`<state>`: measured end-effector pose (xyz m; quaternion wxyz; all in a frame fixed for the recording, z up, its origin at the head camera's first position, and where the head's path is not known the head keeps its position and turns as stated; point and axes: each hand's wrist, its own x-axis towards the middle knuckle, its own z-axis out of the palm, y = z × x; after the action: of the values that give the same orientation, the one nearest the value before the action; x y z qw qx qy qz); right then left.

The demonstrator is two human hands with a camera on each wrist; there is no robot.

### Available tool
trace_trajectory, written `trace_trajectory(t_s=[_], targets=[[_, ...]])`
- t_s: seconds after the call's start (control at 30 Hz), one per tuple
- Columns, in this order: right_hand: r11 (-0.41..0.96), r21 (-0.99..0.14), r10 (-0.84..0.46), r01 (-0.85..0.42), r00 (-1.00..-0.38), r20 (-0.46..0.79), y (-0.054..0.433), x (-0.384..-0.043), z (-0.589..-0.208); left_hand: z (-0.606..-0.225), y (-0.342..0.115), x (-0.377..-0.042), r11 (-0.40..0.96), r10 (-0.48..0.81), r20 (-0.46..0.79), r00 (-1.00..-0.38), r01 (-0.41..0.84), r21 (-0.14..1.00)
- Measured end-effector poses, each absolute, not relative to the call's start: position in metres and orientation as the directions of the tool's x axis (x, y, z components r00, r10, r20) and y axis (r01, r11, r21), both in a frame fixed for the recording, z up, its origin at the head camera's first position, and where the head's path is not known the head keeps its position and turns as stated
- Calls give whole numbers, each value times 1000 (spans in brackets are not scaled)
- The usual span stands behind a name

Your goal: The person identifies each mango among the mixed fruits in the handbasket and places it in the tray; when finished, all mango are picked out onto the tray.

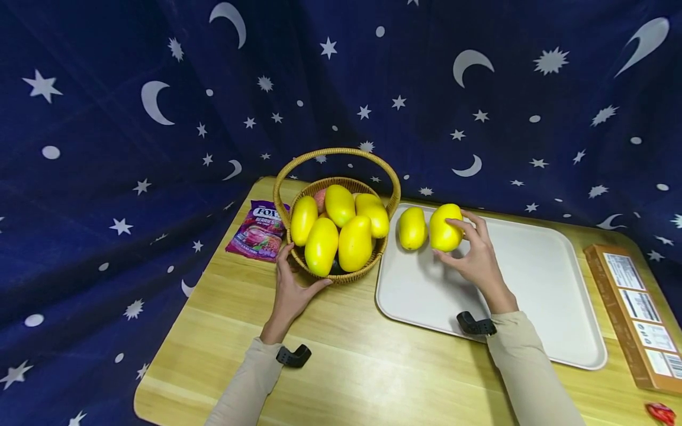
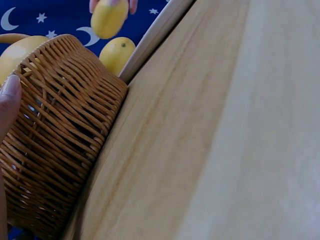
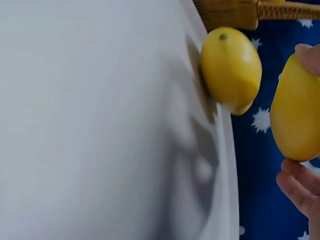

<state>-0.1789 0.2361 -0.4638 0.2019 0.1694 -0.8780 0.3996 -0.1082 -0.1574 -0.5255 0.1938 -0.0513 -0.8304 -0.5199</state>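
My right hand pinches a yellow mango between thumb and fingers, over the back of the white tray. In the right wrist view the held mango is up off the tray, its shadow below. Just left of it, a second mango lies on the tray. A round wicker basket with a tall handle holds several more mangoes, and a reddish fruit shows behind them. My left hand holds the basket at its front left, thumb on the woven wall.
A purple Fox's Berries candy bag lies left of the basket. To the tray's right is an orange-brown box with printed panels, and a small red wrapped piece sits near the front right. A dark blue star-and-moon cloth hangs behind the table.
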Motion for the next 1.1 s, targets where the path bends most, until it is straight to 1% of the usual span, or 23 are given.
trace_trajectory(t_s=[0.13,0.27,0.47,0.8,1.1], targets=[[659,-633,-131,-406,-891,435,241,-184,-469,-526,-158,-108,454,-114,383,-917,295,841],[678,-650,-128,-342,-927,354,245,-189,-473,-528,-158,-108,455,-116,375,-920,287,843],[666,-694,-132,-273,-959,250,248,-197,-484,-529,-158,-109,456,-119,369,-922,280,845],[688,-692,-117,-218,-975,191,250,-203,-493,-529,-159,-109,459,-107,381,-918,294,838],[684,-698,-133,-214,-977,170,253,-200,-494,-529,-159,-109,462,-103,387,-916,300,835]])
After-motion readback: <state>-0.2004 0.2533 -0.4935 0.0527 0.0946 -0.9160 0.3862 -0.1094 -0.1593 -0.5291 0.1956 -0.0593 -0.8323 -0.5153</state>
